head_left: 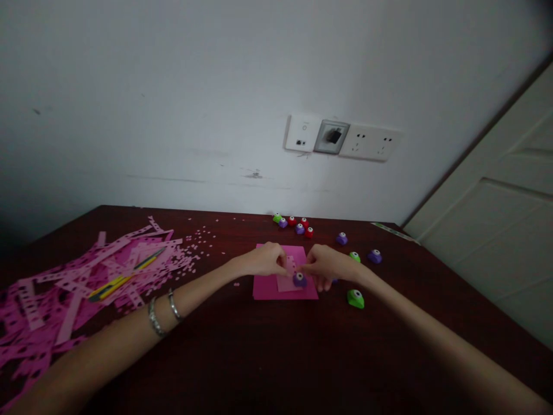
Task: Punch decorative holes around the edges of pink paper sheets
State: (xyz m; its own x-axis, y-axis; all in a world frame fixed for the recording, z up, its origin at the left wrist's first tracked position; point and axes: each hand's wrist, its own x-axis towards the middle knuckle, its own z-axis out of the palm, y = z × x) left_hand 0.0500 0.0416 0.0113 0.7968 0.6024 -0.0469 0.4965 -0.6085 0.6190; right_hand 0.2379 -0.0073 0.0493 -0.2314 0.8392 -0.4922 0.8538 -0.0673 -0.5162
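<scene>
A magenta sheet of paper (263, 289) lies on the dark red-brown table, with a smaller light pink paper (285, 283) on top. Tiny pink cut-outs (291, 265) show on the light pink paper between my hands. My left hand (268, 259) is over the left side, its thumb and index finger pinched together at the small paper. From the right, my right hand (327, 265) reaches in with thumb and index finger close together. What either pinch holds is too small to see. A purple craft punch (299, 280) with a white button sits just below the fingertips.
Several red, purple and green punches (309, 232) stand behind the papers. On the right are a green punch (356, 298) and purple ones (375, 256). Punched pink strips (71, 314), confetti (190, 259) and a yellow pen-like tool (114, 285) cover the left. A wall with sockets (363, 142) rises behind.
</scene>
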